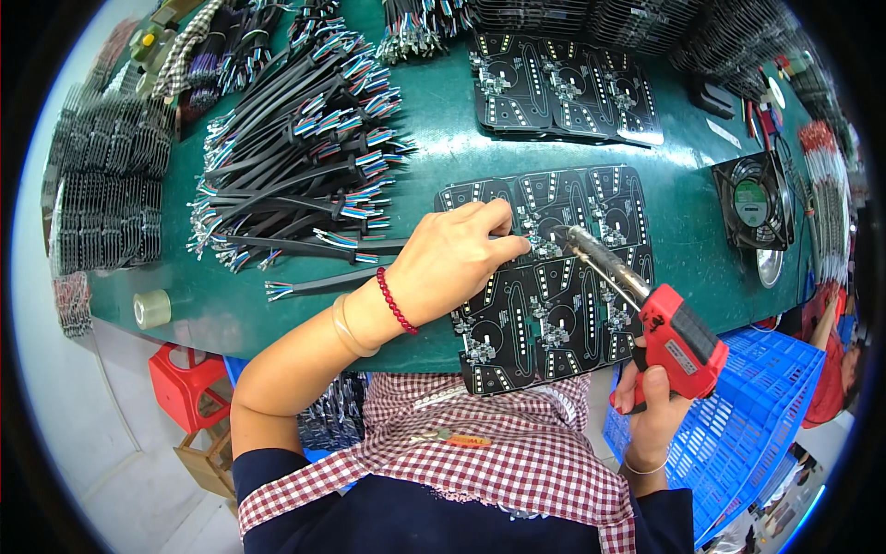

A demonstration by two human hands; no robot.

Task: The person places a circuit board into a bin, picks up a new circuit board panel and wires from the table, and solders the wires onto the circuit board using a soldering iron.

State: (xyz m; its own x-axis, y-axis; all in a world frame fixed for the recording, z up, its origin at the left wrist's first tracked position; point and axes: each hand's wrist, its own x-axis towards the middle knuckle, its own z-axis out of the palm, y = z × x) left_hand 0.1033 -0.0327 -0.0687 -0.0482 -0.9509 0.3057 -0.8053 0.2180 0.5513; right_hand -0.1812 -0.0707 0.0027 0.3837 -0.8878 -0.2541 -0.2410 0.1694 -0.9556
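My left hand (452,258) is closed in a pinch over a panel of black circuit boards (544,319) at the table's front edge. A black cable (337,283) with bared coloured wires runs under that hand, which appears to grip its far end; the fingers hide the tip. In my right hand (653,397) is a red soldering gun (683,342), its fingers wrapped round the handle. The gun's metal barrel slants up and left, its tip over the boards just right of my left fingertips.
A big pile of black cables (295,157) lies left of the boards. More board panels (563,92) sit at the back, with stacked ones behind. A small fan (752,201) stands at right, a tape roll (152,309) at left. Below the table are a blue crate (738,397) and red stool (189,388).
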